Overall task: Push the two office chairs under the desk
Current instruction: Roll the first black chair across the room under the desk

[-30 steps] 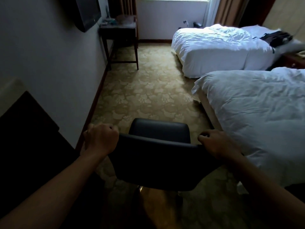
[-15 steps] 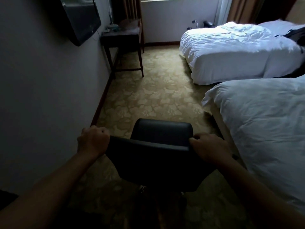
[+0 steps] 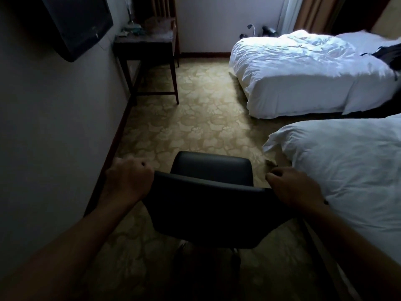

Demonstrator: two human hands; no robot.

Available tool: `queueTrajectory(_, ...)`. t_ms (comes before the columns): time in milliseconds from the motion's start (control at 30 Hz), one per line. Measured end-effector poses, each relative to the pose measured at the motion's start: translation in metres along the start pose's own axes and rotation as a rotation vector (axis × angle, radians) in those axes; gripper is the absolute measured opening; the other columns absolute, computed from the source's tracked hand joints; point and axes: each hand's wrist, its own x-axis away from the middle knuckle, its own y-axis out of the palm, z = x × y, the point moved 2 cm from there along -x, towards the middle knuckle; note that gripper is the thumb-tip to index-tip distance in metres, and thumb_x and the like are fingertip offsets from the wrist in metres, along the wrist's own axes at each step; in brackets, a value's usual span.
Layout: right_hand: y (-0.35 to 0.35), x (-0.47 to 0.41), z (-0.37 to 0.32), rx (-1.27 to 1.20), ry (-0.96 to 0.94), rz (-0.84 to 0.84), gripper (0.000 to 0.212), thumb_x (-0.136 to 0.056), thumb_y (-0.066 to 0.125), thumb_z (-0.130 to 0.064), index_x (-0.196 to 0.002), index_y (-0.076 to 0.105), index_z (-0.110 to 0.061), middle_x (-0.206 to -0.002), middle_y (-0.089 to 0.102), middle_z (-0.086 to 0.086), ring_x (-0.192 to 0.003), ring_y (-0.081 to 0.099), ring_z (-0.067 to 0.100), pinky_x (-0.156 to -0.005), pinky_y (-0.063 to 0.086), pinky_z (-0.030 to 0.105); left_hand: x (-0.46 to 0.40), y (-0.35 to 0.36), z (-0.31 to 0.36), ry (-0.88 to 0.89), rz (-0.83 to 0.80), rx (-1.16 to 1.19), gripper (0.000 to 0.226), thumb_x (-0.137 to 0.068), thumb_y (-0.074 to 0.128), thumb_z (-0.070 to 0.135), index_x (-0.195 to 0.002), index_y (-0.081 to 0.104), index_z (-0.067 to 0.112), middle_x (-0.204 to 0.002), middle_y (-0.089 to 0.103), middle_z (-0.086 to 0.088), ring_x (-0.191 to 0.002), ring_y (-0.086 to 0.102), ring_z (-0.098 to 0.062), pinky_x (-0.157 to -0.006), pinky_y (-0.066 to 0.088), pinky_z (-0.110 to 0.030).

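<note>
Both sets of fingers are curled tight over the chair's backrest, left hand [image 3: 128, 181] at its 9 o'clock corner, right hand [image 3: 295, 187] at 3. The office chair [image 3: 208, 205] sits mid-aisle on the carpet, the desk [image 3: 145, 43] well off at 11 o'clock. Looks like the transport step; next it needs rolling forward and steering left.

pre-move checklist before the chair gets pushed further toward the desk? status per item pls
1. Left hand closed on the backrest's left corner: ok.
2. Right hand closed on the right corner: ok.
3. Office chair squared between both hands, seat facing ahead: ok.
4. Carpet between chair and desk free of obstacles: ok.
5. Clearance to the near bed on the right: tight, right hand close to the duvet; cannot tell if it will brush.
6. Chair base and wheels: in shadow, cannot tell.
7. Second chair: not in view, cannot tell.
</note>
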Motion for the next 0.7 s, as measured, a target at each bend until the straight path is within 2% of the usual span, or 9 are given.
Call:
queueTrajectory(100, -0.005, -0.051, -0.012, 0.037, 0.045, 0.032, 0.029, -0.094, 0.048, -0.037, -0.081, 0.068, -0.021, -0.084, 0.066, 0.005, -0.069, 0.055, 0.017, -0.060, 0.036, 0.031, -0.052, 0.011, 0.012, 0.051, -0.083, -0.113, 0.070, -0.075, 0.012, 0.040, -0.100, 0.069, 0.009, -0.112, 0.064, -0.018, -0.105, 0.051, -0.039, -0.087, 0.042, -0.043)
queueTrajectory(167, -0.011, -0.082, -0.020, 0.016, 0.076, 0.069, 0.027, -0.095, 0.049, -0.036, -0.087, 0.070, -0.021, -0.085, 0.064, 0.006, -0.067, 0.051, 0.016, -0.058, 0.034, 0.029, -0.087, 0.017, 0.021, 0.047, -0.133, -0.123, 0.062, -0.084, 0.018, 0.038, -0.105, 0.071, 0.013, -0.117, 0.063, -0.016, -0.111, 0.050, -0.038, -0.092, 0.040, -0.043)
queueTrajectory(267, -0.018, -0.128, -0.032, -0.013, 0.086, 0.122, 0.030, -0.095, 0.049, -0.033, -0.084, 0.070, -0.016, -0.077, 0.063, 0.006, -0.063, 0.051, 0.013, -0.055, 0.033, 0.026, -0.140, 0.026, 0.038, 0.031, -0.163, -0.058, 0.041, -0.093, 0.034, 0.030, -0.104, 0.071, 0.016, -0.120, 0.061, -0.015, -0.115, 0.047, -0.038, -0.098, 0.038, -0.045)
queueTrajectory(367, -0.028, -0.173, -0.043, -0.032, 0.070, 0.224, 0.034, -0.090, 0.044, -0.034, -0.073, 0.066, -0.014, -0.066, 0.057, 0.003, -0.057, 0.046, 0.008, -0.052, 0.029, 0.023, -0.186, 0.040, 0.051, 0.034, -0.157, -0.066, 0.041, -0.092, 0.034, 0.030, -0.104, 0.071, 0.016, -0.119, 0.061, -0.015, -0.116, 0.047, -0.038, -0.099, 0.039, -0.045)
queueTrajectory(433, -0.034, -0.205, -0.047, -0.044, 0.084, 0.243, 0.033, -0.091, 0.047, -0.030, -0.068, 0.064, -0.015, -0.064, 0.056, 0.003, -0.056, 0.045, 0.008, -0.053, 0.030, 0.024, -0.217, 0.050, 0.062, 0.043, -0.153, -0.064, 0.042, -0.093, 0.033, 0.030, -0.104, 0.071, 0.015, -0.118, 0.062, -0.015, -0.114, 0.048, -0.038, -0.099, 0.039, -0.045)
queueTrajectory(500, -0.039, -0.238, -0.047, -0.038, 0.094, 0.258, 0.030, -0.092, 0.051, -0.024, -0.070, 0.068, -0.012, -0.071, 0.063, 0.010, -0.057, 0.048, 0.014, -0.058, 0.035, 0.030, -0.246, 0.060, 0.075, 0.048, -0.148, -0.064, 0.042, -0.093, 0.033, 0.029, -0.102, 0.071, 0.014, -0.117, 0.063, -0.016, -0.112, 0.049, -0.038, -0.097, 0.040, -0.045)
queueTrajectory(567, -0.043, -0.271, -0.049, -0.036, 0.101, 0.275, 0.028, -0.091, 0.052, -0.023, -0.071, 0.068, -0.013, -0.070, 0.059, 0.009, -0.058, 0.047, 0.017, -0.062, 0.036, 0.034, -0.272, 0.069, 0.086, 0.038, -0.127, -0.064, 0.042, -0.093, 0.034, 0.028, -0.102, 0.072, 0.011, -0.117, 0.063, -0.018, -0.112, 0.050, -0.039, -0.095, 0.041, -0.045)
queueTrajectory(700, -0.057, -0.342, -0.047, -0.075, 0.085, 0.271, 0.028, -0.092, 0.051, -0.024, -0.072, 0.069, -0.015, -0.065, 0.057, 0.000, -0.059, 0.047, 0.013, -0.055, 0.033, 0.029, -0.329, 0.087, 0.112, 0.037, -0.150, -0.029, 0.042, -0.094, 0.035, 0.026, -0.106, 0.072, 0.009, -0.118, 0.064, -0.019, -0.112, 0.050, -0.039, -0.091, 0.040, -0.043)
